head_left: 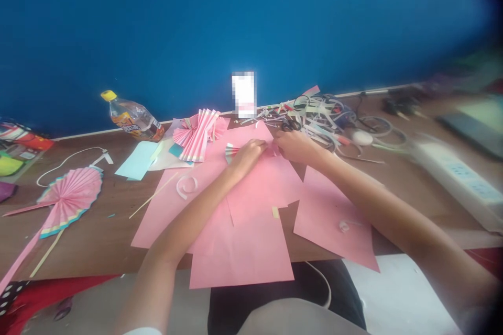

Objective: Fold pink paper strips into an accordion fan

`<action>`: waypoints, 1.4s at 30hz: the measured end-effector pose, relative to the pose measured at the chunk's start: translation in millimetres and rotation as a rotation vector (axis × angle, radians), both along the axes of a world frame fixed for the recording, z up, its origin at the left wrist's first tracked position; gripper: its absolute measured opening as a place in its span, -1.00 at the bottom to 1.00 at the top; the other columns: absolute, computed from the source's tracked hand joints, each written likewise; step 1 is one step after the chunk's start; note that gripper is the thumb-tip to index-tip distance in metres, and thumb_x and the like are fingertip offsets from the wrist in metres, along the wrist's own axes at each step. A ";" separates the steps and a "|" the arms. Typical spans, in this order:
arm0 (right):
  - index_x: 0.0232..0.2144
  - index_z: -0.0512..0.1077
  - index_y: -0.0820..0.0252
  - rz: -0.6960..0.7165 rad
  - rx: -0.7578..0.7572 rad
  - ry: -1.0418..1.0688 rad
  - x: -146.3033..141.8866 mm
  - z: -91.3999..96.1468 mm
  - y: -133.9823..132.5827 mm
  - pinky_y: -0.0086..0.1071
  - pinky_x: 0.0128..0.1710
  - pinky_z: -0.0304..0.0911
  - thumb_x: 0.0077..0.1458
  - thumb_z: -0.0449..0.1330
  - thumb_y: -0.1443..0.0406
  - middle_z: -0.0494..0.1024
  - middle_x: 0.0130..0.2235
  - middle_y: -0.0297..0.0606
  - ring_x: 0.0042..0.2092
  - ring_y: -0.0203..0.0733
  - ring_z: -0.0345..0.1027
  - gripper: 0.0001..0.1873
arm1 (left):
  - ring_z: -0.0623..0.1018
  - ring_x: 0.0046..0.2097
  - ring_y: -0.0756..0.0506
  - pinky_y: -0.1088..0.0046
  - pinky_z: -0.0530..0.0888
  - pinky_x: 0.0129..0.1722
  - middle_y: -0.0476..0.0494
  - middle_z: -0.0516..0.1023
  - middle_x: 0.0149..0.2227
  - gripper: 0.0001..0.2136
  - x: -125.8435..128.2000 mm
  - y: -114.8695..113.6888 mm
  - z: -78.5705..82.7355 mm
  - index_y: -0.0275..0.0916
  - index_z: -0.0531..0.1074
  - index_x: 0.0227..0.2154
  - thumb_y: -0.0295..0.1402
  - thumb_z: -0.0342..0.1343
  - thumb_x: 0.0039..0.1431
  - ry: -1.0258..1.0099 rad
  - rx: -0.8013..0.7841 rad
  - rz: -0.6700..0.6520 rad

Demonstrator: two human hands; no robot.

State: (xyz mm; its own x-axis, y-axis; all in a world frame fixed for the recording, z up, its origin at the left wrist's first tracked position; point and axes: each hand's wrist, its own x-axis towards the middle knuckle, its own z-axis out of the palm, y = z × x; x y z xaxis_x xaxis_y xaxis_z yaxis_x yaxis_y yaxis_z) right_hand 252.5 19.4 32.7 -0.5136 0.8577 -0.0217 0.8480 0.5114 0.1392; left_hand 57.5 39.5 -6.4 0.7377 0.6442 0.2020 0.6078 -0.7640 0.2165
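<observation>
My left hand (249, 156) is closed over a pleated paper (231, 153), whose striped end sticks out on the left side. My right hand (294, 145) has its fingers pinched just across from the left one. What sits between those right fingertips is too small and blurred to make out. Beneath both hands lie overlapping pink sheets (243, 256). Black-handled scissors (291, 124) rest right behind my right hand. Close by on the left stands a pink pleated paper piece (198, 138).
A tangle of paper strips (322, 115) lies at the back right, near a white power strip (459, 178). To the left are a finished-looking pink fan (73, 199), light blue paper (137, 159) and a tilted plastic bottle (135, 118). A blue wall (196, 36) borders the table.
</observation>
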 end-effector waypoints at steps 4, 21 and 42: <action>-0.18 0.51 0.29 -0.003 -0.016 -0.007 -0.2 1.6 -0.5 -0.31 -0.35 0.08 0.14 -0.03 0.42 0.47 -0.17 0.00 -0.24 -0.05 0.40 -0.66 | 0.41 0.11 -0.12 0.35 0.34 0.16 -0.18 0.49 0.02 -0.63 -1.9 0.6 2.4 -0.26 0.47 -0.02 -0.54 -0.16 0.25 -0.015 -0.009 0.015; 0.03 0.33 0.36 -0.045 -0.047 -0.102 -13.4 8.3 -24.1 -0.28 -0.29 0.19 0.11 0.03 0.44 0.37 -0.03 0.17 -0.14 0.05 0.41 -0.59 | -0.01 0.36 -0.42 -0.22 0.11 0.22 -0.39 -0.11 0.38 -0.42 10.3 -45.9 11.5 -0.38 0.00 0.31 -0.14 -0.27 0.34 0.337 -0.064 0.272; 0.09 0.30 0.35 0.061 -0.014 -0.005 -10.8 -2.7 -17.8 -0.18 -0.14 0.17 0.11 0.02 0.43 0.33 -0.03 0.11 -0.04 0.12 0.27 -0.53 | -0.11 0.37 -0.48 -0.36 -0.18 0.21 -0.17 -0.16 0.40 -0.32 5.5 -50.1 4.8 -0.15 -0.12 0.36 0.07 -0.31 0.27 0.277 -0.120 0.341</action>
State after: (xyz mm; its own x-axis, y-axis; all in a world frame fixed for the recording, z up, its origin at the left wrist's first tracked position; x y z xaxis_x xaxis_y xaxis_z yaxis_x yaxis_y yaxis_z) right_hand 241.7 1.6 30.1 -0.5652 0.8242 -0.0359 0.8143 0.5643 0.1359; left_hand 63.0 -10.6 -1.6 0.4951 0.8665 -0.0641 0.8678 -0.4896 0.0851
